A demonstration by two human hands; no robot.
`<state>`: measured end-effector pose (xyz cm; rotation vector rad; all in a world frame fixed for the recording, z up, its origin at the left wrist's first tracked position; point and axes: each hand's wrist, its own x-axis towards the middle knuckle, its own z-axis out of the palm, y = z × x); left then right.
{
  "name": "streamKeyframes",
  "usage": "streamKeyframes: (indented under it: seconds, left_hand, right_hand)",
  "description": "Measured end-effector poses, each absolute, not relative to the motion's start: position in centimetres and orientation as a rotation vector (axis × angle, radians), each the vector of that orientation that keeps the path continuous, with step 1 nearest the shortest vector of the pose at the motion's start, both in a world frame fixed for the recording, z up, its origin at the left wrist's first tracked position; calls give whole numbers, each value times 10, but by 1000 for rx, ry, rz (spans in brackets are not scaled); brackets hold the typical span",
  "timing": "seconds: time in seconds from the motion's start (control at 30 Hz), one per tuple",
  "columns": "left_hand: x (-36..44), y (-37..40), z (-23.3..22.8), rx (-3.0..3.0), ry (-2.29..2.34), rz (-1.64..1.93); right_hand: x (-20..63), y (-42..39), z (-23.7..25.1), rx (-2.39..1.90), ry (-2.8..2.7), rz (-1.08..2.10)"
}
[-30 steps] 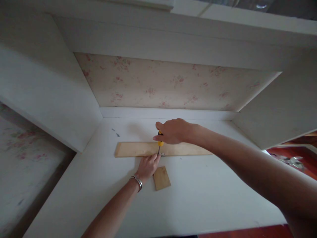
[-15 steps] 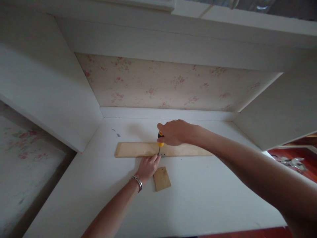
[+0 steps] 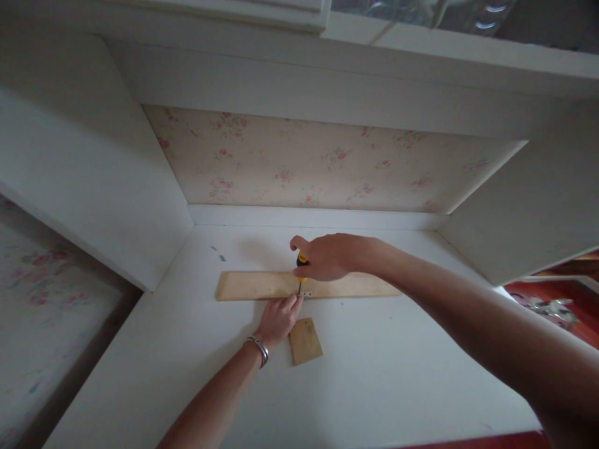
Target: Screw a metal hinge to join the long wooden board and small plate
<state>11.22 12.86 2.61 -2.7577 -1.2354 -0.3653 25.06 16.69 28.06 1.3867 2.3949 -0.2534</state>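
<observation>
A screwdriver [image 3: 303, 257] with a yellow and black handle is gripped in my right hand [image 3: 327, 257], its shaft pointing down. The tip meets a small metal bracket with holes [image 3: 307, 294] at the near edge of a long wooden strip [image 3: 257, 285]. My left hand [image 3: 279, 318], with bangles at the wrist, has its fingers closed together at the bracket's left end; the fingertips partly hide the contact point. Just right of that hand, a small wooden block [image 3: 306, 342] lies flat. My right hand and forearm cover part of the strip.
Two small metal pieces [image 3: 218, 253] lie on the white surface [image 3: 397, 374] beyond the strip's left end. White side panels [image 3: 93, 162] and floral wallpaper [image 3: 290, 162] enclose the space. A shelf edge [image 3: 421, 47] with glassware hangs above.
My right hand's grip on the screwdriver handle has shifted slightly, the index finger now lifted and curled. My left hand stays at the bracket. The view has tilted a little.
</observation>
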Motion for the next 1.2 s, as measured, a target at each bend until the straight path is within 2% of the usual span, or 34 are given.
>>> streamKeyframes:
  seconds: [0.07,0.17,0.33,0.53,0.67,0.87,1.03,1.2]
  left_hand:
    - [112,129,25,-2755,-1224,-384]
    - [113,129,24,-2754,-1211,-404]
    - [113,129,26,-2743,-1226,-408]
    - [112,128,26,-2740,-1224,-398]
    - [112,128,25,-2723,-1249,-403]
    - [113,127,24,-2737,-1260,-370]
    - [112,127,27,-2746,-1263,-355]
    - [114,127,29,-2768,-1299,-368]
  right_hand:
    - [251,167,280,1379,2389,-227]
    - [251,168,280,1449,2376,6]
    - [251,166,281,1344,2399,-268]
    - [242,164,286,1496,2300,-7]
    - [242,164,287,1414,2315,-293]
    - [240,166,286,1520,2291,-16]
    - [242,166,288,1408,2287,-285]
    - [239,163,285,1502,2293,-5]
